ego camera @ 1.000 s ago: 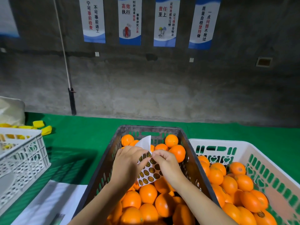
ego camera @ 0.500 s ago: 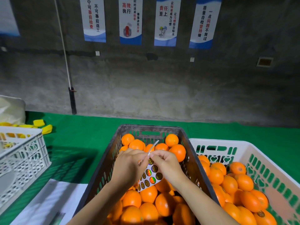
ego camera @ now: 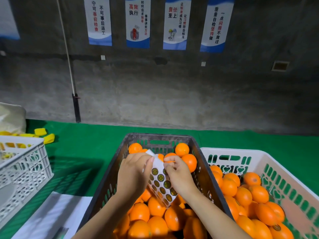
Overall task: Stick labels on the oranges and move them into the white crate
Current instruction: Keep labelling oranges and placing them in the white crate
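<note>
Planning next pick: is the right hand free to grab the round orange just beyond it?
Probably not yet: the right hand pinches the white label sheet, though that orange lies uncovered.

— How is the light?
— Dim on the grey wall, brighter up front on the oranges and green cloth.
— Shadows?
— A slatted one falls to the right of the latticed crate.
— Sharpness?
— The centre is crisp and the corners are soft. The posters lean from wide-angle bending.
</note>
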{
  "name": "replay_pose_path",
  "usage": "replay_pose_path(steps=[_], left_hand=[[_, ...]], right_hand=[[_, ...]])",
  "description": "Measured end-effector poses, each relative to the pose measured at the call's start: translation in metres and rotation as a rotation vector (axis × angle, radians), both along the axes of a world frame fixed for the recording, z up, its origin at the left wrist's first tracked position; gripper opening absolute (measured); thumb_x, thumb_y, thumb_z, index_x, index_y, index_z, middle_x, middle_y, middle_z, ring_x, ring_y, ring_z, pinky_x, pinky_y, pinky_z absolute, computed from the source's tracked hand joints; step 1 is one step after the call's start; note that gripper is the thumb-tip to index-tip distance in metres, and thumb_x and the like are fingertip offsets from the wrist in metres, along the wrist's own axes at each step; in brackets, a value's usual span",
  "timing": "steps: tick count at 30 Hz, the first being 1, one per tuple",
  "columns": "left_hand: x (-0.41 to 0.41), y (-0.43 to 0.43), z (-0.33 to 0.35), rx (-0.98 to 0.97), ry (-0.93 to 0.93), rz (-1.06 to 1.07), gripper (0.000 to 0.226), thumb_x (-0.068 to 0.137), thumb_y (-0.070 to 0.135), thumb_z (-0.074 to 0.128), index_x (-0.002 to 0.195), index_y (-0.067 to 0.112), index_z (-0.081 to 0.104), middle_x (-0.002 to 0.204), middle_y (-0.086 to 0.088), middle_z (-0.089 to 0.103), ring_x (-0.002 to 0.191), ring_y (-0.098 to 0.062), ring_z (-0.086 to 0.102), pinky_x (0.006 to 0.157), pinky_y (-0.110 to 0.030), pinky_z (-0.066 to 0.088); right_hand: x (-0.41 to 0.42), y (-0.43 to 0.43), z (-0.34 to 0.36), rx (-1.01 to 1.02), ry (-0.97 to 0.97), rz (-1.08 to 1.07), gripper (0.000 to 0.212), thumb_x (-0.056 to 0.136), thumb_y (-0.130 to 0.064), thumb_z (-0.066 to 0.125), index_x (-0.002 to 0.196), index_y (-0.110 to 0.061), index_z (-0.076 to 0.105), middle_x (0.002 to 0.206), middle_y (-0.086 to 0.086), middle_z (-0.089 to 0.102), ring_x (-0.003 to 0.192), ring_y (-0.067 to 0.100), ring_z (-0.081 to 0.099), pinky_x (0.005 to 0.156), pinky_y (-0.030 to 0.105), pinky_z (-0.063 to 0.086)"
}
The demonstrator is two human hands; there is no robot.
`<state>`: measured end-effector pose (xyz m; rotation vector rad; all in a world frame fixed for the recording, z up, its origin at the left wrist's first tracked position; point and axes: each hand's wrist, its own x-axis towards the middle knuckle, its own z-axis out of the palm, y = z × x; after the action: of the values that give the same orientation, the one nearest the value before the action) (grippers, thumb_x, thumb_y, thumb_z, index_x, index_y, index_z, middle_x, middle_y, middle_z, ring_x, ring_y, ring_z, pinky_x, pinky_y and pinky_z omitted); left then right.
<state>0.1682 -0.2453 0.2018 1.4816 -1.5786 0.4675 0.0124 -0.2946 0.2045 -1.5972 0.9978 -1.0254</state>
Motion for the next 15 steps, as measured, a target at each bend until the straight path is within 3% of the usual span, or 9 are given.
replay_pose_path(steps=[2,4,6,8,10,12,15], left_hand=[[0.0,-0.001,-0.001,-0.034,-0.062,0.024,0.039,0.101,0.036,0.038,0.101,0.018,0.072,0.101,0.003,0.071,0.096,-0.018,0.063,0.081,-0.036,0.05],[-0.001,-0.002,-0.002,-0.087,-0.168,0.021,0.047,0.105,0.039,0.03,0.104,0.017,0.071,0.104,0.0,0.07,0.1,-0.021,0.063,0.085,-0.038,0.05],[0.0,-0.003,-0.004,-0.147,-0.255,0.001,0.046,0.106,0.036,0.031,0.085,0.019,0.068,0.081,0.0,0.066,0.078,-0.022,0.061,0.072,-0.04,0.05],[0.0,-0.004,-0.004,-0.159,-0.304,0.096,0.044,0.103,0.033,0.041,0.063,0.019,0.052,0.058,0.001,0.05,0.06,-0.023,0.048,0.058,-0.038,0.042],[0.0,-0.004,-0.003,-0.132,-0.349,0.185,0.047,0.098,0.038,0.048,0.055,0.019,0.045,0.051,0.0,0.043,0.054,-0.024,0.042,0.054,-0.037,0.034],[0.002,-0.004,-0.005,-0.126,-0.386,0.214,0.049,0.097,0.041,0.049,0.054,0.019,0.043,0.049,0.0,0.041,0.052,-0.023,0.039,0.053,-0.036,0.032],[0.005,-0.005,-0.004,-0.11,-0.428,0.221,0.051,0.098,0.046,0.048,0.055,0.018,0.045,0.049,-0.001,0.041,0.052,-0.023,0.039,0.05,-0.037,0.035]], right_hand=[[0.001,0.002,0.001,-0.001,0.038,0.09,0.008,0.1,-0.014,0.056,0.101,-0.019,0.061,0.055,-0.009,0.051,0.053,0.007,0.048,0.051,0.019,0.04],[0.003,0.006,0.004,0.011,0.064,0.189,0.016,0.098,-0.008,0.057,0.091,-0.021,0.063,0.051,-0.012,0.048,0.049,0.004,0.043,0.048,0.018,0.036],[0.002,0.008,0.006,0.042,0.024,0.25,0.024,0.095,-0.005,0.059,0.081,-0.025,0.066,0.056,-0.009,0.05,0.054,0.01,0.043,0.053,0.023,0.035],[0.001,0.01,0.009,0.092,-0.052,0.265,0.018,0.088,-0.012,0.062,0.077,-0.026,0.068,0.062,-0.002,0.055,0.062,0.014,0.048,0.058,0.024,0.039],[0.001,0.011,0.013,0.174,-0.125,0.251,0.01,0.077,-0.021,0.061,0.074,-0.022,0.071,0.071,0.009,0.057,0.07,0.021,0.053,0.067,0.027,0.042],[0.004,0.009,0.012,0.252,-0.153,0.19,0.017,0.074,-0.027,0.059,0.068,-0.021,0.074,0.077,0.01,0.065,0.076,0.023,0.06,0.071,0.031,0.045],[0.004,0.004,0.006,0.326,-0.143,0.122,0.034,0.091,-0.04,0.057,0.077,-0.019,0.08,0.089,0.003,0.077,0.084,0.018,0.07,0.08,0.032,0.049]])
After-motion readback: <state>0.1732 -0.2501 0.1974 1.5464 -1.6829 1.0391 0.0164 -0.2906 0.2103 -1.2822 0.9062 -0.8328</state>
